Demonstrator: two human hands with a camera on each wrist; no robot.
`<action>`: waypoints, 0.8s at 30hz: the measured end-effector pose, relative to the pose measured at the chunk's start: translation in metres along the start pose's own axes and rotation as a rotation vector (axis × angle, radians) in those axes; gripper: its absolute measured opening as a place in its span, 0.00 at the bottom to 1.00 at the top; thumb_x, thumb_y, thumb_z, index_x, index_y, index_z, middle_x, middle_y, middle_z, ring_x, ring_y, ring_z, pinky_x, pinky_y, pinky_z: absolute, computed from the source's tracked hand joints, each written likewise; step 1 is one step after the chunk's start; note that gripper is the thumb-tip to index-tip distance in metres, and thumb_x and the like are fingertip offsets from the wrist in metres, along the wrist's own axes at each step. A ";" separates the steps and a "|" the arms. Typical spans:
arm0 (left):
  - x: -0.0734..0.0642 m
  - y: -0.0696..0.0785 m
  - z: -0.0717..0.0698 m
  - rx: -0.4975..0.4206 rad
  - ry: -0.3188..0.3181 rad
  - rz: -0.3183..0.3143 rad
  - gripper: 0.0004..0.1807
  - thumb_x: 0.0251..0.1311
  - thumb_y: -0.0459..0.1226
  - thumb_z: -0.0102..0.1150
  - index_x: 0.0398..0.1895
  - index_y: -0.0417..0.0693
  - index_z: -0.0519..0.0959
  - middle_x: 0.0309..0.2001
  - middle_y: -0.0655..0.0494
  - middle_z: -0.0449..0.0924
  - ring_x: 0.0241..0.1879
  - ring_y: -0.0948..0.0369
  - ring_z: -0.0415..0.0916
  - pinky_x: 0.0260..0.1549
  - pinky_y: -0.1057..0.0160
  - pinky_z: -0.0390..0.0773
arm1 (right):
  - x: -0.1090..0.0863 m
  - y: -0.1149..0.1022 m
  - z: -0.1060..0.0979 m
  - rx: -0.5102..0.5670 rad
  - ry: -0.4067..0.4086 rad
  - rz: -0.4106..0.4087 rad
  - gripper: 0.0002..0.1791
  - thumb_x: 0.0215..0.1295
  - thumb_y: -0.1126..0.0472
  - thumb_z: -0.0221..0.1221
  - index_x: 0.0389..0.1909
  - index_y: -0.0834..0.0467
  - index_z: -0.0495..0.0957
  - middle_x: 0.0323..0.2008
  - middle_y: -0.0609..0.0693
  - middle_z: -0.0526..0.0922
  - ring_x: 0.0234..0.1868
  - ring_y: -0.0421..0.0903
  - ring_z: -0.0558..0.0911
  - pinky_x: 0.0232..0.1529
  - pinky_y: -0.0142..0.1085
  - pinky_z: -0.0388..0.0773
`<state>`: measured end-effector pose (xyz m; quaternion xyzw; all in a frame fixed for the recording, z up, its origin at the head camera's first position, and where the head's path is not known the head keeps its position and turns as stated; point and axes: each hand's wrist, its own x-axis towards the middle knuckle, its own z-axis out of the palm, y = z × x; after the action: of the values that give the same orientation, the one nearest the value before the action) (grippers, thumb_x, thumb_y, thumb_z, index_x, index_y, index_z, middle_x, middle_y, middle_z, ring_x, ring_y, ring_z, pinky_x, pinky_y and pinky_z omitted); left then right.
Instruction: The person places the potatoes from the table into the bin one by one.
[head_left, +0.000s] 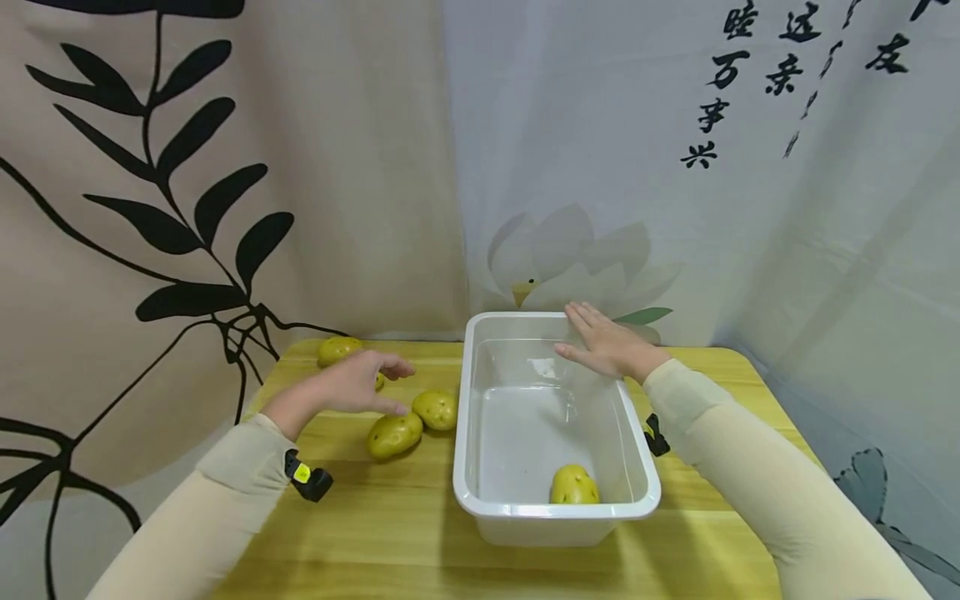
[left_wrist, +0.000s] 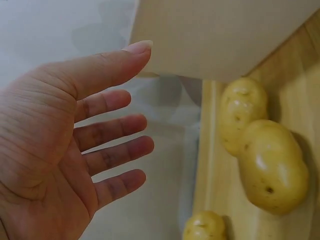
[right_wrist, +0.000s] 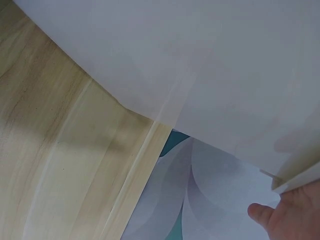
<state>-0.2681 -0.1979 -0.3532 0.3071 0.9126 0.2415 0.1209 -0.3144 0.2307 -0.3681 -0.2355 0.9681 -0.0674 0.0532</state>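
Note:
My left hand (head_left: pixel 348 383) hovers over the left part of the table with its fingers spread and nothing in them; the palm (left_wrist: pixel 50 150) shows bare in the left wrist view. Just below its fingertips lie a potato (head_left: pixel 394 436) and a second potato (head_left: pixel 435 409), touching or nearly so. Another potato (head_left: pixel 339 348) sits behind the hand, and one more (head_left: pixel 379 381) is mostly hidden by it. My right hand (head_left: pixel 611 343) rests on the far right corner of a white plastic tub (head_left: pixel 555 510), fingers extended. Inside the tub, at its near end, lies one potato (head_left: pixel 574 485).
The tub stands on a yellow wood-grain table (head_left: pixel 360 533), right of the loose potatoes. A printed curtain (head_left: pixel 360 167) hangs close behind the table's back edge. Each wrist carries a black camera, such as the left one (head_left: pixel 318 483).

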 end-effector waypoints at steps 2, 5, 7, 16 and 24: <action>0.001 -0.006 0.005 0.000 0.009 -0.005 0.35 0.51 0.50 0.71 0.60 0.45 0.74 0.58 0.50 0.76 0.57 0.53 0.72 0.57 0.48 0.70 | -0.001 0.000 0.000 0.002 0.002 0.004 0.49 0.70 0.30 0.35 0.75 0.62 0.36 0.76 0.60 0.38 0.75 0.57 0.38 0.71 0.52 0.42; 0.003 -0.014 0.013 -0.003 0.020 -0.013 0.37 0.49 0.54 0.71 0.60 0.47 0.74 0.57 0.53 0.76 0.57 0.54 0.72 0.56 0.50 0.70 | -0.002 0.000 -0.001 0.007 0.004 0.007 0.48 0.70 0.31 0.35 0.75 0.62 0.36 0.76 0.59 0.38 0.75 0.57 0.38 0.71 0.52 0.42; 0.003 -0.017 0.018 -0.009 0.021 -0.017 0.38 0.47 0.56 0.71 0.60 0.47 0.74 0.57 0.54 0.76 0.57 0.54 0.71 0.57 0.50 0.70 | -0.003 -0.001 -0.001 0.008 0.004 0.007 0.48 0.70 0.31 0.35 0.75 0.62 0.37 0.76 0.58 0.37 0.75 0.57 0.38 0.71 0.52 0.42; 0.003 -0.037 0.045 -0.006 0.039 -0.053 0.38 0.47 0.52 0.73 0.60 0.44 0.74 0.57 0.53 0.76 0.58 0.51 0.71 0.57 0.48 0.69 | -0.002 -0.001 -0.001 0.010 0.006 0.001 0.48 0.70 0.31 0.36 0.75 0.63 0.37 0.76 0.58 0.37 0.75 0.58 0.38 0.71 0.53 0.41; 0.003 -0.054 0.064 -0.024 0.032 -0.086 0.37 0.46 0.49 0.75 0.60 0.43 0.74 0.57 0.52 0.76 0.58 0.50 0.71 0.57 0.49 0.70 | -0.003 -0.002 -0.002 0.014 0.001 0.010 0.48 0.70 0.31 0.36 0.76 0.62 0.36 0.76 0.57 0.36 0.75 0.57 0.38 0.71 0.52 0.42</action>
<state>-0.2740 -0.2102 -0.4360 0.2620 0.9239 0.2517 0.1202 -0.3107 0.2304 -0.3654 -0.2305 0.9687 -0.0740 0.0546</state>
